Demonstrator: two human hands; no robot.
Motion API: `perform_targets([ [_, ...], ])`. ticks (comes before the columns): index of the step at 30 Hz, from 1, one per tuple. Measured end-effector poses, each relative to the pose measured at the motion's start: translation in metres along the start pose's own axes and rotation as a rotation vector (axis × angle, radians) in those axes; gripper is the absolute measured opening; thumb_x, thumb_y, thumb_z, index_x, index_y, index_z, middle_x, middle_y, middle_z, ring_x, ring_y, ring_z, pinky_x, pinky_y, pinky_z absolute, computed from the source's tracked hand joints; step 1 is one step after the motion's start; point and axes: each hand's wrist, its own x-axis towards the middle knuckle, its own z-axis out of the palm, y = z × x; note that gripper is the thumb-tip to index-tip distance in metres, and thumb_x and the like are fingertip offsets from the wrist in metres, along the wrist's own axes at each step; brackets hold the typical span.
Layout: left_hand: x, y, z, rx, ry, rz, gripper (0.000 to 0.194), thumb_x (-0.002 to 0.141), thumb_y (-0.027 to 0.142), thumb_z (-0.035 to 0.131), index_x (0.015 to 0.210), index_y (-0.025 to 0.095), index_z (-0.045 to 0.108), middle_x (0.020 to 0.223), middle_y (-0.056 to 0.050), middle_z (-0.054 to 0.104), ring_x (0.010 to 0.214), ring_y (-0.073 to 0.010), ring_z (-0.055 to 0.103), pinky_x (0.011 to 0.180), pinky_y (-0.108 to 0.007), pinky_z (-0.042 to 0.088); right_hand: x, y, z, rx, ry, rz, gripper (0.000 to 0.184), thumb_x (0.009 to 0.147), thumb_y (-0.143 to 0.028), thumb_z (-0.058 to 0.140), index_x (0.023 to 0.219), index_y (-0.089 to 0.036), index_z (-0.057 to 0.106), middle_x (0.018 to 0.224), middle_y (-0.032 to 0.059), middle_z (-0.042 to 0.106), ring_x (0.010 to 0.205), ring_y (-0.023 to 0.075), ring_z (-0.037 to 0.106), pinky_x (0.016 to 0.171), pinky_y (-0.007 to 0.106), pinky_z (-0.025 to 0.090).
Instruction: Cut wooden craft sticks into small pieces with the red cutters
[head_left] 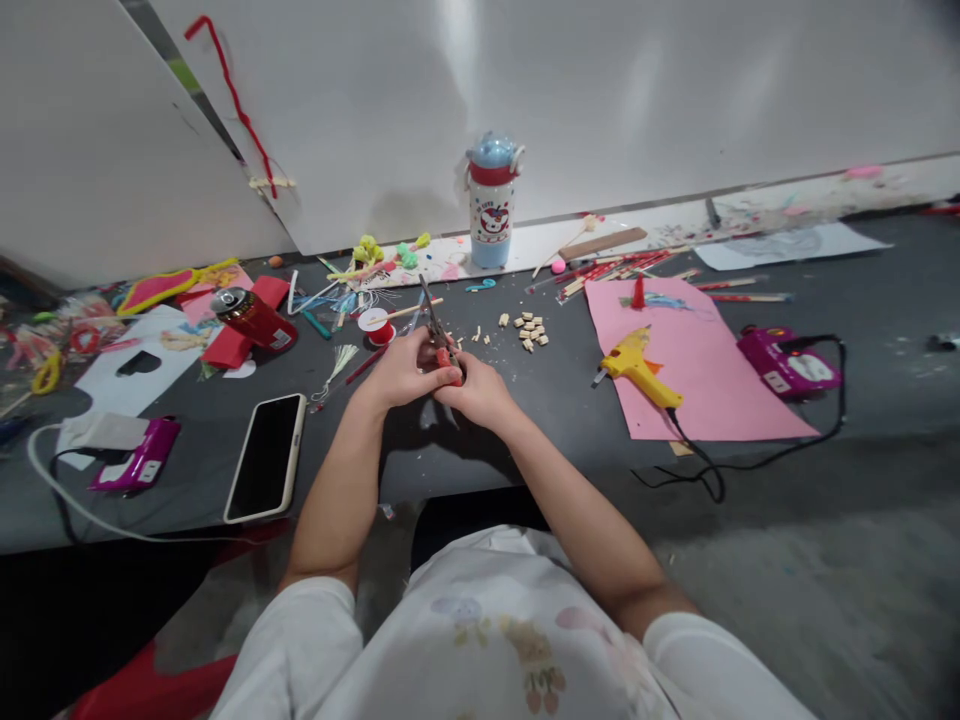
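Observation:
In front of my body, my left hand (405, 373) and my right hand (478, 388) meet over the grey table, both closed around a pair of scissors (433, 318). The dark blades point away from me, and part of the red handle shows between my thumbs. A thin pale wooden stick (405, 311) crosses close to the blades; its contact with my left fingers is hidden. Beside my left hand stands a spool of red thread (376, 326). Small cut wooden pieces (532, 330) lie in a loose pile beyond my right hand.
A drink bottle (492, 205) stands at the back. To the left are a phone (265, 458), a can (255, 318) and a purple power box (139, 455). On the right, a yellow glue gun (636, 367) with a trailing cord lies on pink paper (697, 400).

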Motion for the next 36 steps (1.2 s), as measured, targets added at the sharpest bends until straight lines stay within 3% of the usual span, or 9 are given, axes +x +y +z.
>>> perform_targets([
  [6, -0.007, 0.005, -0.008, 0.197, 0.137, 0.091, 0.049, 0.081, 0.057, 0.055, 0.107, 0.015, 0.059, 0.094, -0.009, 0.070, 0.083, -0.0202, 0.068, 0.072, -0.030, 0.053, 0.008, 0.002, 0.000, 0.057, 0.037, 0.004, 0.051, 0.066, -0.051, 0.064, 0.104, -0.019, 0.054, 0.098, 0.0073, 0.066, 0.090, 0.0257, 0.063, 0.079, 0.040, 0.049],
  [10, -0.016, 0.010, -0.014, 0.532, 0.538, 0.277, 0.032, 0.089, 0.043, 0.045, 0.079, 0.019, 0.064, 0.071, -0.004, 0.065, 0.069, -0.0168, 0.061, 0.068, -0.031, 0.048, 0.009, 0.004, 0.002, 0.067, 0.099, -0.010, 0.056, 0.065, -0.049, 0.066, 0.107, -0.017, 0.049, 0.104, 0.0096, 0.062, 0.094, 0.0241, 0.060, 0.084, 0.039, 0.047],
  [13, -0.017, 0.010, -0.018, 0.720, 0.771, 0.383, 0.018, 0.085, 0.035, 0.053, 0.083, 0.021, 0.065, 0.084, -0.007, 0.066, 0.087, -0.0216, 0.061, 0.085, -0.039, 0.046, 0.008, 0.006, 0.006, 0.080, 0.108, -0.064, 0.062, 0.064, -0.046, 0.067, 0.112, -0.014, 0.045, 0.108, 0.0117, 0.059, 0.096, 0.0239, 0.058, 0.086, 0.039, 0.046],
  [16, -0.014, 0.006, -0.020, 0.808, 0.737, 0.373, 0.020, 0.082, 0.031, 0.059, 0.100, 0.023, 0.065, 0.103, -0.009, 0.065, 0.106, -0.0253, 0.058, 0.098, -0.044, 0.041, 0.005, 0.007, 0.011, 0.087, 0.088, -0.127, 0.064, 0.064, -0.044, 0.068, 0.115, -0.013, 0.043, 0.108, 0.0123, 0.058, 0.096, 0.0237, 0.057, 0.087, 0.039, 0.046],
  [20, -0.012, -0.002, -0.023, 0.832, 0.630, 0.334, 0.017, 0.087, 0.027, 0.052, 0.099, 0.023, 0.064, 0.098, -0.008, 0.068, 0.099, -0.0231, 0.062, 0.090, -0.039, 0.046, 0.000, 0.007, 0.011, 0.092, 0.047, -0.159, 0.065, 0.067, -0.051, 0.067, 0.114, -0.014, 0.043, 0.108, 0.0125, 0.056, 0.099, 0.0246, 0.055, 0.089, 0.041, 0.045],
  [23, -0.012, -0.004, -0.024, 0.850, 0.649, 0.334, 0.018, 0.090, 0.025, 0.047, 0.096, 0.023, 0.064, 0.093, -0.006, 0.070, 0.091, -0.0195, 0.065, 0.083, -0.033, 0.048, 0.001, 0.010, 0.011, 0.156, -0.009, -0.201, 0.051, 0.082, -0.057, 0.050, 0.111, -0.015, 0.046, 0.108, 0.0121, 0.057, 0.101, 0.0234, 0.055, 0.092, 0.041, 0.044],
  [26, -0.012, -0.006, -0.025, 0.855, 0.659, 0.336, 0.019, 0.090, 0.026, 0.047, 0.097, 0.022, 0.065, 0.094, -0.005, 0.071, 0.091, -0.0181, 0.066, 0.083, -0.030, 0.049, 0.006, 0.015, 0.014, 0.224, -0.038, -0.164, 0.037, 0.092, -0.048, 0.031, 0.107, -0.017, 0.048, 0.108, 0.0106, 0.058, 0.104, 0.0219, 0.055, 0.095, 0.039, 0.043],
  [31, -0.011, -0.010, -0.026, 0.817, 0.642, 0.333, 0.020, 0.090, 0.027, 0.047, 0.097, 0.023, 0.065, 0.094, -0.005, 0.071, 0.091, -0.0180, 0.066, 0.083, -0.031, 0.051, 0.010, 0.020, 0.017, 0.177, -0.035, -0.100, 0.026, 0.085, -0.028, 0.037, 0.107, -0.019, 0.047, 0.110, 0.0101, 0.058, 0.107, 0.0223, 0.055, 0.095, 0.039, 0.044],
  [36, -0.010, -0.010, -0.027, 0.748, 0.612, 0.311, 0.020, 0.090, 0.028, 0.046, 0.092, 0.022, 0.065, 0.091, -0.006, 0.071, 0.090, -0.0182, 0.066, 0.081, -0.030, 0.050, 0.006, 0.018, 0.016, 0.158, -0.038, -0.119, 0.031, 0.085, -0.032, 0.037, 0.111, -0.018, 0.045, 0.115, 0.0126, 0.057, 0.112, 0.0249, 0.053, 0.097, 0.042, 0.042],
])
